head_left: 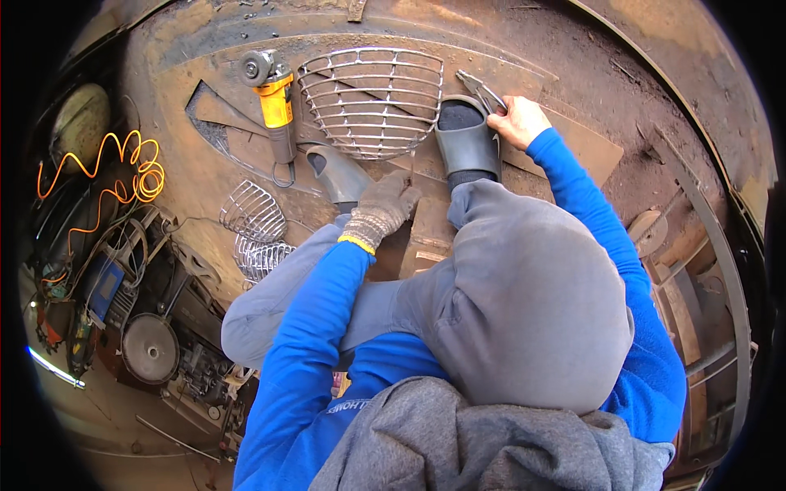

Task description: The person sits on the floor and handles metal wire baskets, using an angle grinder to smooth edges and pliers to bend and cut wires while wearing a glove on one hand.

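My bare right hand [521, 123] is closed around the handles of metal pliers [481, 88], whose jaws point up and left beside my right slipper [468, 135]. My left hand [383, 206] wears a grey knit glove with a yellow cuff. Its fingers are curled just below the bottom edge of a curved wire grille [372, 102], beside my left slipper [337, 173]. Whatever those fingers pinch is too small to make out. The grille of bent metal rods lies on the rusty plate, between the slippers and beyond them.
A yellow angle grinder [276, 102] lies left of the grille. Smaller wire grilles [254, 214] rest near my left leg. A flat steel piece [573, 143] lies at right, with a metal frame [712, 213] beyond. An orange coiled hose [147, 178] and machinery [151, 348] fill the left.
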The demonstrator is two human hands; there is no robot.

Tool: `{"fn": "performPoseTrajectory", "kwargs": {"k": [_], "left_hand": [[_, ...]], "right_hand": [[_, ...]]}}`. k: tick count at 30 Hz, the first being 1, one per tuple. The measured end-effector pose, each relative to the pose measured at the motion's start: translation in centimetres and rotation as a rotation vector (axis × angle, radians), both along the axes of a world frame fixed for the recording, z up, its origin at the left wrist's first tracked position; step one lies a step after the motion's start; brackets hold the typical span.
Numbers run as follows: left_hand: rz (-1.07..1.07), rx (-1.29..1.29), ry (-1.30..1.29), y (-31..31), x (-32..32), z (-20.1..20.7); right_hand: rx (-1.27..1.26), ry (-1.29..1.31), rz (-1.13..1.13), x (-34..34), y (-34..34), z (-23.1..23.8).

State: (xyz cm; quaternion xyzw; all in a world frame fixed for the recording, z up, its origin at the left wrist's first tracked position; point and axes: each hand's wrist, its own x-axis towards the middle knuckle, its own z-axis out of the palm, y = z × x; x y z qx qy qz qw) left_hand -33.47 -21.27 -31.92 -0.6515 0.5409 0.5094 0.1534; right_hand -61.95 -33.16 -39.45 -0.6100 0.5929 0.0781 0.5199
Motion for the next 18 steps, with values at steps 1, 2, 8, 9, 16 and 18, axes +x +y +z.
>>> {"fn": "performPoseTrajectory", "kwargs": {"k": [1, 2, 8, 9, 16, 18], "left_hand": [[0.092, 0.045, -0.013, 0.8, 0.7, -1.0], [0.19, 0.086, -0.024, 1.7, 1.9, -2.3], [0.567, 0.106, 0.089, 2.1, 3.1, -5.4], [0.421, 0.018, 0.11, 2.0, 2.7, -5.3], [-3.424, -0.039, -1.732, -2.8, -0.6, -2.4], [-3.41, 0.143, -1.676, -1.3, 0.2, -3.4]], "right_hand": [[0.006, -0.008, 0.015, 0.3, -0.1, 0.0], [-0.016, -0.019, 0.008, 0.5, 0.0, -0.1], [0.024, -0.055, -0.114, 0.0, 0.6, -0.2], [-0.012, -0.068, -0.089, 0.1, 0.5, 0.3], [0.104, -0.11, -0.124, 0.0, -0.3, 2.4], [0.074, -0.12, -0.065, 0.4, 0.3, 2.0]]}}
